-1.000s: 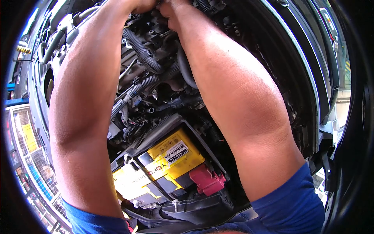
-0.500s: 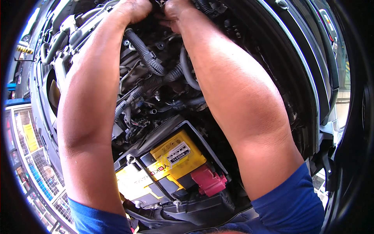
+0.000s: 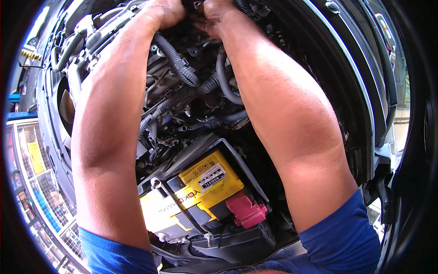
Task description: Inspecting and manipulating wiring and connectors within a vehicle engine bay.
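Observation:
Both my arms reach far into an engine bay, and my hands meet the upper edge of the view. My left hand (image 3: 168, 12) is curled with its knuckles rounded; its fingertips are hidden. Close beside it on the right, my right hand (image 3: 212, 19) has its fingers bent inward toward the left hand. Whatever lies between the hands is dark and cut off by the picture's edge. Just below them runs a black corrugated hose (image 3: 175, 59). A curved smooth black hose (image 3: 223, 80) passes beside my right forearm.
Between my forearms, nearer me, sits a yellow-topped car battery (image 3: 214, 182) with a red terminal cover (image 3: 246, 209) and a dark hold-down bar (image 3: 180, 205). Metal engine pipes (image 3: 98, 41) lie left of my left arm. A wire-mesh rack (image 3: 39, 169) stands outside the car at left.
Both hands appear slightly lower and farther right in the view, and the engine parts and battery have shifted the same way. The hands stay close together.

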Action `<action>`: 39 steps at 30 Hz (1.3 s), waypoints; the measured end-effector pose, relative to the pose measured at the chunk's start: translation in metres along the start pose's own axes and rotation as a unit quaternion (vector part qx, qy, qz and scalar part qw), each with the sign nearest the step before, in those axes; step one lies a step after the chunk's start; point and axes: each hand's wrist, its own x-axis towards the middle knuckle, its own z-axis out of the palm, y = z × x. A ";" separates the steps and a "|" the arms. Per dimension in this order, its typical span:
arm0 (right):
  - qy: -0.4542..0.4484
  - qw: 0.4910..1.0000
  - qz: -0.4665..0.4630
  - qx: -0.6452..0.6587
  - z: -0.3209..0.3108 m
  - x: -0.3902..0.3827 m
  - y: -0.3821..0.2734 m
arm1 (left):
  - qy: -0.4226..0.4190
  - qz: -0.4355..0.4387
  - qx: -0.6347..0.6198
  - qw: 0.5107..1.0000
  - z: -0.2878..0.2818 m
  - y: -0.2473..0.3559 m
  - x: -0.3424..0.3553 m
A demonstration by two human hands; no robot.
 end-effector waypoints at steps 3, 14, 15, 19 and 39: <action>-0.002 1.000 0.010 0.009 -0.002 0.001 -0.001 | 0.009 -0.035 0.060 0.998 -0.003 0.008 0.000; -0.004 0.999 -0.006 0.045 -0.005 0.010 0.002 | -0.044 0.019 -0.004 0.999 -0.001 0.003 0.001; -0.007 0.998 -0.011 0.063 -0.005 0.012 0.003 | -0.027 0.035 -0.031 0.999 0.001 0.003 0.001; -0.057 0.991 -0.013 0.119 -0.004 0.014 0.005 | 0.072 0.090 -0.013 0.993 0.002 0.005 -0.001; 0.156 0.922 -0.185 -0.302 -0.003 -0.031 -0.018 | 0.027 -0.055 -0.103 0.993 -0.005 0.016 0.001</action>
